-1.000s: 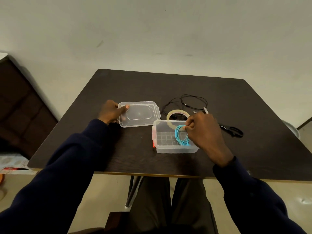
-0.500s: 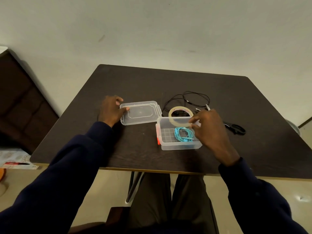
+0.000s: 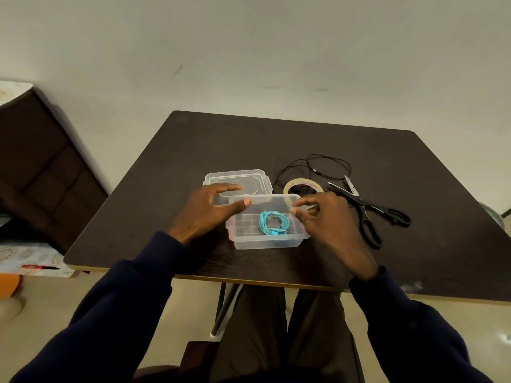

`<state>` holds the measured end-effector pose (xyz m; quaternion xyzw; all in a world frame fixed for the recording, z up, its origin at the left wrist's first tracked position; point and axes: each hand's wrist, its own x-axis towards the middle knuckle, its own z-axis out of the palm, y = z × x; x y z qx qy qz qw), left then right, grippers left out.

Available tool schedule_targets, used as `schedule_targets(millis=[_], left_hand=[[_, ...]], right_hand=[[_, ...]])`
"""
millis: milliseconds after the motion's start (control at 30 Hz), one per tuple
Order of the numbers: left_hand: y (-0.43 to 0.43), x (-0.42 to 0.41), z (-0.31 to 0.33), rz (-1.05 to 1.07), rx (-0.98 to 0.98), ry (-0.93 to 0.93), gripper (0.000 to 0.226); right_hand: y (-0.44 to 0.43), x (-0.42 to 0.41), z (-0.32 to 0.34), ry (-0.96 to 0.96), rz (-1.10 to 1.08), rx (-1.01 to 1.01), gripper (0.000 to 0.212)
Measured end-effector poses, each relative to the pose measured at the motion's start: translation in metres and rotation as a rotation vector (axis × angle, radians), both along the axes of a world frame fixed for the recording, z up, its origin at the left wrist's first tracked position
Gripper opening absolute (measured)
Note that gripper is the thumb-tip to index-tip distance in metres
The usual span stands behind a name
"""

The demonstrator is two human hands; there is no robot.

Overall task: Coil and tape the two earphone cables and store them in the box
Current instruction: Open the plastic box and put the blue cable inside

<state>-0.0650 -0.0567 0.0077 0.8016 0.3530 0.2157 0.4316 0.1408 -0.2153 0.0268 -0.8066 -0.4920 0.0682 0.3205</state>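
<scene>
A clear plastic box (image 3: 265, 242) stands near the table's front edge. The coiled blue earphone cable (image 3: 273, 223) lies inside it. My left hand (image 3: 206, 212) hovers at the box's left side with fingers spread, its thumb at the rim. My right hand (image 3: 327, 226) is at the box's right side, fingers loosely curved, with nothing in it. The box's clear lid (image 3: 240, 179) lies flat just behind the box. An uncoiled black earphone cable (image 3: 318, 165) sprawls on the table behind a roll of tape (image 3: 302, 185).
Black scissors (image 3: 372, 212) lie open on the dark table (image 3: 387, 150), right of my right hand. A dark cabinet (image 3: 41, 167) stands to the left of the table. My legs are under the table's front edge.
My right hand has let go of the blue coil, which now lies in the box. My left hand left the lid and came to the box's left side.
</scene>
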Motion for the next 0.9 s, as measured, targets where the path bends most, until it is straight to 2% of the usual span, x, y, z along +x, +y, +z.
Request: schedule_targets(millis=[133, 233, 300, 433, 600, 767, 900], left_hand=[[0.013, -0.001, 0.001, 0.037, 0.094, 0.144, 0.054], [0.028, -0.001, 0.006, 0.08, 0.16, 0.196, 0.047], [0.039, -0.001, 0.005, 0.094, 0.149, 0.208, 0.045], [0.056, 0.0, 0.001, 0.103, 0.157, 0.238, 0.046], [0.075, 0.006, 0.006, 0.145, 0.144, 0.184, 0.04], [0.086, 0.01, 0.007, 0.215, 0.102, 0.077, 0.037], [0.092, 0.015, 0.004, 0.273, 0.08, 0.027, 0.036]], right_hand=[[0.023, -0.011, -0.002, 0.073, 0.105, 0.091, 0.03], [0.029, -0.001, -0.004, 0.095, 0.083, 0.162, 0.027], [0.028, 0.008, -0.006, 0.016, 0.024, 0.182, 0.026], [0.019, 0.025, -0.009, -0.154, -0.01, 0.084, 0.038], [0.012, 0.03, -0.009, -0.166, 0.027, -0.09, 0.041], [0.022, 0.026, -0.017, -0.205, 0.085, -0.003, 0.023], [0.027, 0.024, -0.026, -0.18, 0.079, 0.045, 0.02]])
